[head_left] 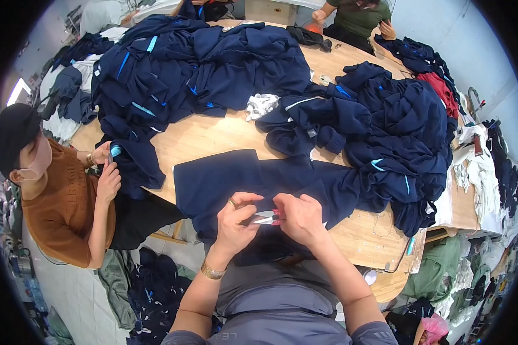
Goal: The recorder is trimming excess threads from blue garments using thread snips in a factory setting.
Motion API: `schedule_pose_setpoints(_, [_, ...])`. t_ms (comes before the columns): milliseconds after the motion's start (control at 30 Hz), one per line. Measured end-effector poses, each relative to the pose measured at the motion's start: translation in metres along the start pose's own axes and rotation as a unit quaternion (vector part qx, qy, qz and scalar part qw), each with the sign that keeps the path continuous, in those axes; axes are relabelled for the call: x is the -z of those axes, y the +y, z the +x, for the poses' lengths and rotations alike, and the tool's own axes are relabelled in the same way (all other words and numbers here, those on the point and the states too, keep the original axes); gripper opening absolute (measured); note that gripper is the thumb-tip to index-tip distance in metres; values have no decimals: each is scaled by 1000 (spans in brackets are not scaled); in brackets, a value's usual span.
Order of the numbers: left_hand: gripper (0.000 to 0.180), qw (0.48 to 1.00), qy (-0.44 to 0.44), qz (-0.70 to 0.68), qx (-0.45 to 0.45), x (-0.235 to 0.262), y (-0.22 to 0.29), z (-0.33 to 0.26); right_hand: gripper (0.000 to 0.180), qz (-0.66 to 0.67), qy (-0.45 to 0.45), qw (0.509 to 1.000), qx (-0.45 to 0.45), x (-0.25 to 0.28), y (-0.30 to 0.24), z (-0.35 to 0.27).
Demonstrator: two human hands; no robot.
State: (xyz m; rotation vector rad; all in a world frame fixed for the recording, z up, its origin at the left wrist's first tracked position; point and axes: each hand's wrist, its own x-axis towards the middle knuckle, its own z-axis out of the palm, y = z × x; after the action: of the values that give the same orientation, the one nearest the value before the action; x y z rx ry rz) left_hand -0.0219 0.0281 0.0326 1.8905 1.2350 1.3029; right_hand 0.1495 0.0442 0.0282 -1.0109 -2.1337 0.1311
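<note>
A navy garment [216, 175] lies spread at the near side of the table, under both of my hands. My right hand [300, 217] is closed around small thread snips [265, 220] with metal blades and a pinkish-red part by the fingers. The blades point left, toward my other hand. My left hand [233, 224], with a ring and a gold bracelet, is bent into a pinch close to the blade tips. Whatever it pinches is too small to make out.
Heaps of navy garments [247, 57] cover the far side, with another pile [403, 121] at right. A white crumpled cloth [262, 106] sits between them on the wooden table [207, 132]. One person [69, 195] works at left, another [357, 23] across.
</note>
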Motion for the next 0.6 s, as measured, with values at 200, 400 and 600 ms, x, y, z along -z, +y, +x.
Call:
schedule_pose_setpoints(200, [18, 1000, 23, -5, -14, -3, 2, 5, 19, 295, 48, 920, -255, -11, -14, -7])
schedule_pose_setpoints(400, [19, 999, 31, 3, -27, 0, -2, 3, 17, 277, 75, 931, -227, -4, -15, 3])
schedule_pose_setpoints(600, [25, 999, 24, 17, -18, 0, 1, 0, 31, -7, -38, 999, -1, 3, -1, 2])
